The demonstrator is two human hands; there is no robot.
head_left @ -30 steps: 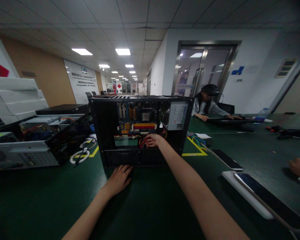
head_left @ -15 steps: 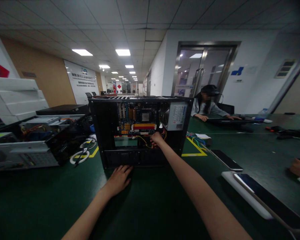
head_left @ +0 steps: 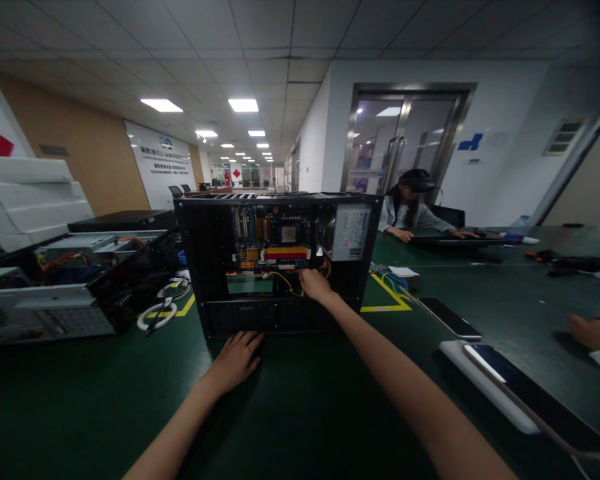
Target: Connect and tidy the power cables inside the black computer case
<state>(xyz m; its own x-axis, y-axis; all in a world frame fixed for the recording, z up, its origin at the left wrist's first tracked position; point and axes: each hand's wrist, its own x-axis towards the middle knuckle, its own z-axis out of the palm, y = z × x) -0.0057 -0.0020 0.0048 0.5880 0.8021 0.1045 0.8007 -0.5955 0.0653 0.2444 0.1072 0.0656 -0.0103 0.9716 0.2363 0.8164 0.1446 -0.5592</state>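
Note:
An open black computer case point(head_left: 205, 267) stands upright on the green table point(head_left: 305, 407), showing its motherboard point(head_left: 275, 240) and silver power supply point(head_left: 350, 231). My right hand point(head_left: 314, 285) reaches inside the case, fingers closed around a bundle of coloured cables point(head_left: 287, 283) below the motherboard. Spread flat on the table, my left hand point(head_left: 235, 360) touches the bottom front edge of the case and holds nothing.
Another opened case point(head_left: 80, 280) and white boxes point(head_left: 25, 200) lie at left, with coiled white cables point(head_left: 160, 310). A phone point(head_left: 450, 318) and a white-edged tablet point(head_left: 520, 393) lie at right. A seated person point(head_left: 413, 210) works behind; another person's hand point(head_left: 593, 330) rests far right.
My right hand has shifted a little inside the case, first up and then down to the right, still among the cables. My left hand stays flat in place.

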